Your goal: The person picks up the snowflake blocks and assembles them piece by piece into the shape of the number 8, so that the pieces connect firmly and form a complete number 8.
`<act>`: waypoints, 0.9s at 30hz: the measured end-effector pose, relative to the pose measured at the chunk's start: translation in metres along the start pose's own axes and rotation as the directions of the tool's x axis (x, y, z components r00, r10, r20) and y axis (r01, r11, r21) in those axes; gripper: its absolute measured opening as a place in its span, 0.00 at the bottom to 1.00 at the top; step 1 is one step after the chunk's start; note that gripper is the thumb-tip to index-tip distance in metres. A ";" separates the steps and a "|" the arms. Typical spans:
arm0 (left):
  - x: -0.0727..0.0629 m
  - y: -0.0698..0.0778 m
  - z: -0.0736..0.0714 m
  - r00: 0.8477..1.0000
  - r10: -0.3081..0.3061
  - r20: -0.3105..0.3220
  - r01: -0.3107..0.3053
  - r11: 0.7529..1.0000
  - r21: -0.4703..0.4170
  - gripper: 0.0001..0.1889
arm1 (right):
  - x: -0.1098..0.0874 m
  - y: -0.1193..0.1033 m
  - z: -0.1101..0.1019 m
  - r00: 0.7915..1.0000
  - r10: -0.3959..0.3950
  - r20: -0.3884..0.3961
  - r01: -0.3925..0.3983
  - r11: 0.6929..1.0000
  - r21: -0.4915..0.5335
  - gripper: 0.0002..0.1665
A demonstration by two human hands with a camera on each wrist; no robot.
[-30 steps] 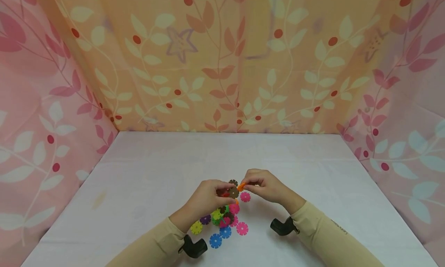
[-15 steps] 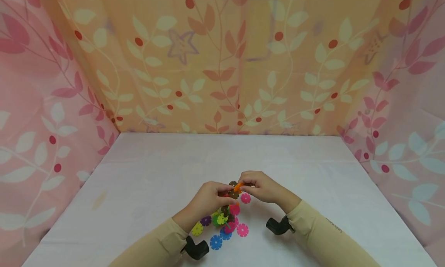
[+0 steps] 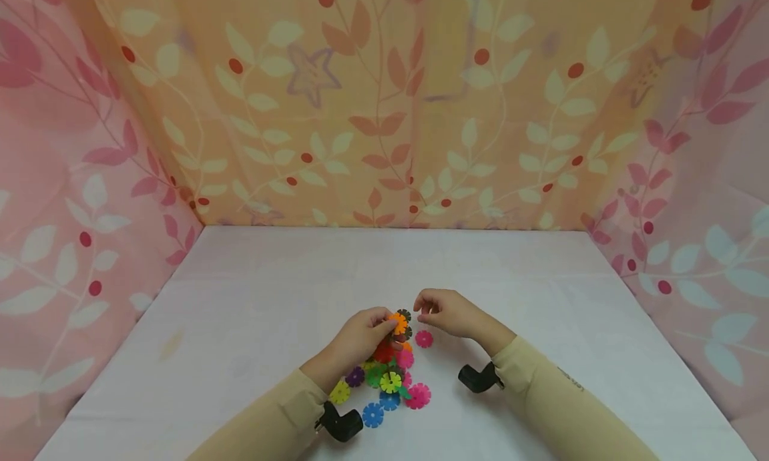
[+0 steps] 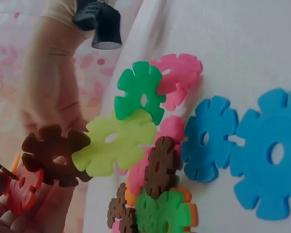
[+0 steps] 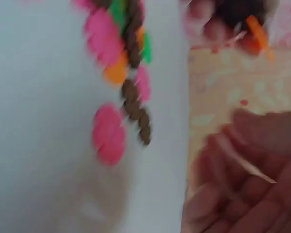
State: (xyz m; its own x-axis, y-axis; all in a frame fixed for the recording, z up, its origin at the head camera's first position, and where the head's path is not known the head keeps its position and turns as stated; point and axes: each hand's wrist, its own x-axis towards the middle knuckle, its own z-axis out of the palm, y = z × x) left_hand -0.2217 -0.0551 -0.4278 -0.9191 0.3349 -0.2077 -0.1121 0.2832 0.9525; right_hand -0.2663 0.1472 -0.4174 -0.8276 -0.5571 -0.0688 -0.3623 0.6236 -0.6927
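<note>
My left hand [image 3: 357, 341] pinches an orange notched interlocking disc [image 3: 400, 323]. Joined discs hang by it: a red disc [image 4: 25, 190], a brown disc [image 4: 56, 154], a lime disc [image 4: 114, 143] and a green disc [image 4: 139, 92] show in the left wrist view. How the orange one joins the red one is mostly hidden by fingers. A short way to the right, my right hand [image 3: 452, 313] is lifted off the discs with its fingers loosely bent, and no disc shows in it. In the right wrist view the right hand [image 5: 252, 179] is blurred.
Several loose discs lie on the white tabletop [image 3: 288, 274] under the left hand: blue discs [image 3: 373, 415], pink discs [image 3: 418, 395], a purple disc [image 3: 354, 376], a yellow disc [image 3: 340, 391]. One pink disc [image 3: 424, 339] lies apart, below the right hand. Patterned cloth [image 3: 384, 114] encloses the table.
A second ago my right hand pinched the orange disc and brought it against the held pieces. It has let go and drawn away; the orange disc now stays in my left hand, which has turned.
</note>
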 end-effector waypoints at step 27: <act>0.003 -0.008 -0.010 0.997 -0.070 0.042 0.074 0.989 -0.128 0.13 | -0.001 -0.005 0.016 0.975 -0.138 -0.175 0.126 0.989 -0.078 0.05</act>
State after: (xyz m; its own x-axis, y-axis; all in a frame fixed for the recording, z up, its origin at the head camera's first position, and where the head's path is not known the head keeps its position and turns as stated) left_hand -0.2274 -0.0653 -0.4336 -0.8925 0.3515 -0.2827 -0.2278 0.1896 0.9551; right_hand -0.2570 0.1358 -0.4249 -0.8320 -0.5330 0.1543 -0.4958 0.5892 -0.6380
